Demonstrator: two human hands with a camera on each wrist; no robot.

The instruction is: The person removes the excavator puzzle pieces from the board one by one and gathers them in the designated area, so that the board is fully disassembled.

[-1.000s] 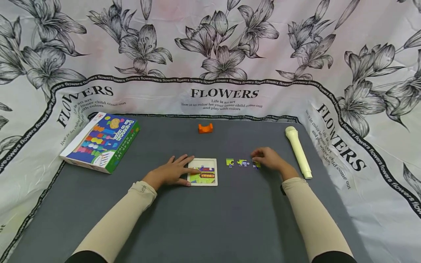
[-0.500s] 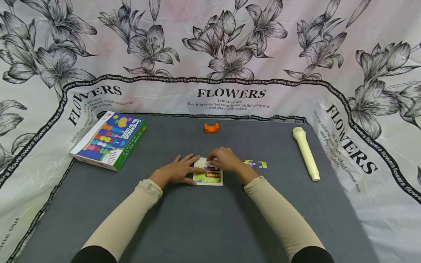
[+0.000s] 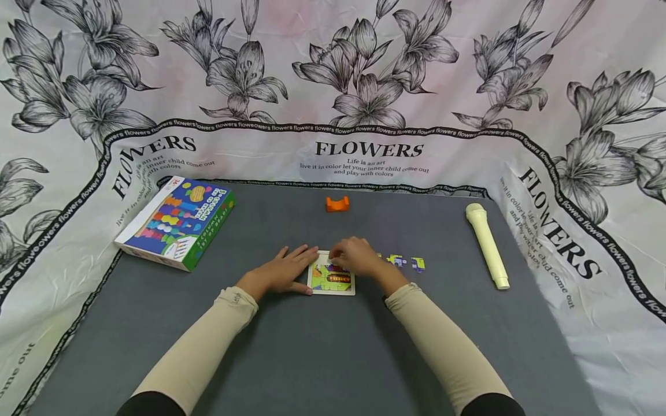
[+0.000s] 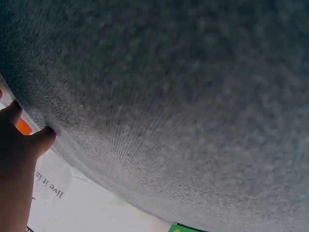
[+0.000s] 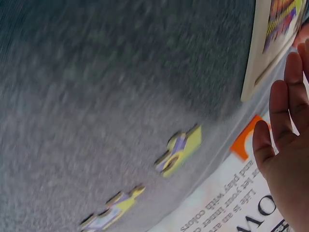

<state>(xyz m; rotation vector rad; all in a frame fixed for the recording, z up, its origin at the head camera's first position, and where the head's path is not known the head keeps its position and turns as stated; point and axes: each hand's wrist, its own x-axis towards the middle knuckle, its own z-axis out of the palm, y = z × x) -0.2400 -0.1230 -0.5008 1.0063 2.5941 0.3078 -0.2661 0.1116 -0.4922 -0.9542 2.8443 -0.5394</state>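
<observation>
Head view: a white-rimmed puzzle tray (image 3: pixel 323 257) is placed at mid-frame, slightly below centre, on the grey tabletop (image 3: pixel 333 358). Below its lower edge, a broad stretch of tabletop is bounded by the two sleeves and runs to the bottom of the frame. Above it, a narrower band is interrupted by an orange block (image 3: pixel 337 204) near the far table edge. The left side is bounded by a boxed game (image 3: pixel 179 222) at mid-left, the right by a pale yellow rod (image 3: pixel 487 247), tilted with its lower end to the right.

The tray is seen nearly square; no plain long axis is shown. Its sides are roughly aligned with the frame, picture upward. Loose puzzle pieces (image 3: pixel 418 264) are set in a left-to-right row beyond its right edge (one is partly covered by the right arm).

The tray's left edge is touched by the left hand (image 3: pixel 281 270), fingers spread wide. The right hand (image 3: pixel 356 256) is held over the upper right of the tray, fingers bent; whether a piece is pinched cannot be told.
</observation>
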